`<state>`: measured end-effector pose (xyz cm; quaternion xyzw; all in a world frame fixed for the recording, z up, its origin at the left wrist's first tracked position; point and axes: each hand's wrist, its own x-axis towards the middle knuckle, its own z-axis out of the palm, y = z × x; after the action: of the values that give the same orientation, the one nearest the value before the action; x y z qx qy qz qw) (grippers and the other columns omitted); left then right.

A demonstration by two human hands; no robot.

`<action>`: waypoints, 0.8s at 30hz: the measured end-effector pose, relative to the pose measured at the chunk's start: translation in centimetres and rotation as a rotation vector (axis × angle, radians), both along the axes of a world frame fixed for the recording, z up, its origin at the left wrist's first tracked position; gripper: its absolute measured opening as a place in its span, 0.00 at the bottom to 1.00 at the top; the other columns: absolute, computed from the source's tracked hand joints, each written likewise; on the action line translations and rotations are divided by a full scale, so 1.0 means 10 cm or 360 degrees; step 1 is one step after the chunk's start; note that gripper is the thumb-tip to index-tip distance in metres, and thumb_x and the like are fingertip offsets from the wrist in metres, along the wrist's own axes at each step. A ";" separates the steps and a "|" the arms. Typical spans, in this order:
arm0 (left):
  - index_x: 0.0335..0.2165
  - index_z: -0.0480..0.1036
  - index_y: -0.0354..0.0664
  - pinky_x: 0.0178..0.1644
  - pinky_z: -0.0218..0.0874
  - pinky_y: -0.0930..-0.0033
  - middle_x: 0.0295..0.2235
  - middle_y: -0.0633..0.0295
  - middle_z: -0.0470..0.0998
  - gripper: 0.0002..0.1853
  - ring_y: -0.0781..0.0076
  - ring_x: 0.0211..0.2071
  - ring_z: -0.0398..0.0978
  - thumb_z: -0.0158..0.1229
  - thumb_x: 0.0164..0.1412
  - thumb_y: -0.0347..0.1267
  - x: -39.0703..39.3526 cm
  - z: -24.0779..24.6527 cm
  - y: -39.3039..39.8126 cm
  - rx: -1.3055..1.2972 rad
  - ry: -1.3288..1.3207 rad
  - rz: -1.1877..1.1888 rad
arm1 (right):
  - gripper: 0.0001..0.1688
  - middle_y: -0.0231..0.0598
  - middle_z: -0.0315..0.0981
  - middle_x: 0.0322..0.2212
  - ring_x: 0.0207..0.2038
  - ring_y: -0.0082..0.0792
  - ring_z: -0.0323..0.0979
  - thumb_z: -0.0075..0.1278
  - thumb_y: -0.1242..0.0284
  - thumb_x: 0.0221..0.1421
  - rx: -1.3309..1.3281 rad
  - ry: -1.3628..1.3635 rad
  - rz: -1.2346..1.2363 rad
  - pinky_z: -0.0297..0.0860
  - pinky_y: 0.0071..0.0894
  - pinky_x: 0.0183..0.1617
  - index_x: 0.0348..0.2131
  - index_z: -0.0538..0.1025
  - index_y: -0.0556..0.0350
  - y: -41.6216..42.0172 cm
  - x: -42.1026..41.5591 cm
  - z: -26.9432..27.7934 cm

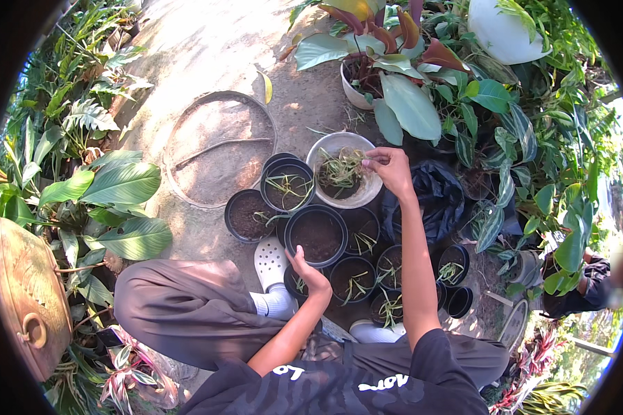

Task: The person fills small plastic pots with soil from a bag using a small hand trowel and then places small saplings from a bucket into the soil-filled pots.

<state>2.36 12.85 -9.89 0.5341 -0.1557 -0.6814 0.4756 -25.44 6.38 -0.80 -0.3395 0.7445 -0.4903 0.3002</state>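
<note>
My left hand (308,272) holds the near rim of a black plastic plant pot (316,236) filled with dark soil; no plant shows in it. My right hand (390,167) reaches over the right rim of a pale round basin (372,191). Its thumb and fingertips pinch at the edge of a heap of narrow-leaved green plant cuttings (341,168) inside. Whether a single cutting is between the fingertips is too small to tell. Left of the basin, a black pot with a spider-like seedling (289,188) stands beside another soil-filled pot (248,217).
Several black pots with small plants, such as one pot (352,280), crowd the ground before my legs. A black plastic bag (431,199) lies right of the basin. A round hoop (172,179) rests on the ground. Leafy plants line both sides; a person (594,282) is at far right.
</note>
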 end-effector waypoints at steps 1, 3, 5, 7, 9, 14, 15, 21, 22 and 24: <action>0.61 0.46 0.26 0.67 0.33 0.66 0.64 0.47 0.46 0.35 0.63 0.65 0.44 0.43 0.64 0.37 0.00 0.00 0.00 -0.0036 0.0025 -0.0023 | 0.14 0.40 0.79 0.23 0.24 0.21 0.73 0.58 0.79 0.47 -0.0058 -0.0044 -0.0003 0.69 0.22 0.30 0.37 0.79 0.68 0.03 0.00 0.00; 0.61 0.45 0.25 0.67 0.33 0.66 0.65 0.47 0.45 0.35 0.64 0.66 0.43 0.43 0.65 0.36 0.00 -0.01 0.00 -0.0108 0.0075 -0.0064 | 0.14 0.39 0.79 0.25 0.24 0.20 0.73 0.57 0.78 0.50 -0.0147 -0.0135 0.0008 0.68 0.21 0.31 0.38 0.78 0.69 0.09 0.00 0.03; 0.61 0.46 0.26 0.67 0.35 0.66 0.64 0.47 0.48 0.34 0.64 0.64 0.46 0.44 0.65 0.36 0.00 -0.03 -0.03 -0.0086 0.0029 -0.0056 | 0.13 0.37 0.79 0.26 0.26 0.18 0.73 0.56 0.76 0.53 -0.0208 -0.0230 0.0037 0.67 0.20 0.32 0.38 0.78 0.69 0.14 0.03 0.08; 0.61 0.47 0.26 0.66 0.36 0.66 0.62 0.48 0.50 0.34 0.65 0.63 0.49 0.44 0.65 0.36 -0.01 -0.03 -0.04 -0.0079 0.0013 -0.0045 | 0.14 0.36 0.79 0.27 0.27 0.18 0.72 0.56 0.73 0.54 -0.0221 -0.0315 0.0049 0.66 0.19 0.34 0.38 0.79 0.67 0.19 0.09 0.16; 0.61 0.47 0.25 0.66 0.38 0.66 0.62 0.48 0.52 0.34 0.65 0.62 0.51 0.44 0.65 0.36 -0.03 -0.02 -0.06 -0.0097 0.0025 -0.0028 | 0.14 0.35 0.79 0.27 0.29 0.17 0.72 0.56 0.71 0.55 -0.0205 -0.0361 0.0003 0.65 0.18 0.34 0.37 0.79 0.66 0.24 0.12 0.19; 0.54 0.59 0.35 0.57 0.54 0.67 0.51 0.54 0.65 0.27 0.67 0.52 0.64 0.47 0.63 0.41 -0.02 -0.06 -0.11 -0.0188 -0.0008 -0.0044 | 0.14 0.35 0.78 0.28 0.33 0.21 0.73 0.54 0.70 0.57 -0.0132 -0.0219 -0.0111 0.66 0.21 0.38 0.37 0.78 0.65 0.30 0.10 0.15; 0.52 0.62 0.38 0.53 0.60 0.67 0.49 0.57 0.67 0.25 0.67 0.49 0.68 0.48 0.62 0.44 -0.02 -0.03 -0.13 -0.0223 -0.0038 -0.0069 | 0.14 0.35 0.78 0.27 0.32 0.22 0.74 0.54 0.69 0.57 -0.0212 -0.0370 -0.0138 0.68 0.22 0.38 0.37 0.78 0.65 0.30 0.10 0.14; 0.49 0.62 0.34 0.57 0.48 0.69 0.45 0.56 0.66 0.18 0.68 0.48 0.62 0.43 0.64 0.33 -0.07 0.26 -0.16 -0.0166 0.0007 0.0085 | 0.13 0.37 0.77 0.27 0.32 0.28 0.77 0.51 0.70 0.58 -0.0131 -0.0544 -0.0226 0.73 0.29 0.37 0.37 0.76 0.65 0.24 0.06 0.05; 0.49 0.62 0.34 0.57 0.48 0.69 0.44 0.56 0.66 0.18 0.68 0.48 0.62 0.43 0.64 0.33 -0.08 0.30 -0.16 -0.0163 0.0012 0.0085 | 0.12 0.39 0.77 0.28 0.32 0.29 0.77 0.51 0.71 0.58 0.0006 -0.0424 -0.0218 0.73 0.29 0.37 0.36 0.76 0.65 0.22 0.03 0.00; 0.49 0.63 0.35 0.57 0.48 0.68 0.44 0.56 0.66 0.18 0.67 0.48 0.63 0.43 0.64 0.33 -0.08 0.35 -0.17 -0.0159 0.0017 0.0088 | 0.12 0.43 0.78 0.29 0.33 0.31 0.77 0.54 0.70 0.55 0.0451 0.0045 -0.0094 0.73 0.32 0.38 0.34 0.77 0.64 0.14 0.00 -0.09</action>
<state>1.56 11.19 -6.39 0.5102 -0.1720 -0.6622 0.5212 -25.43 7.81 -1.71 -0.2784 0.8201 -0.3841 0.3201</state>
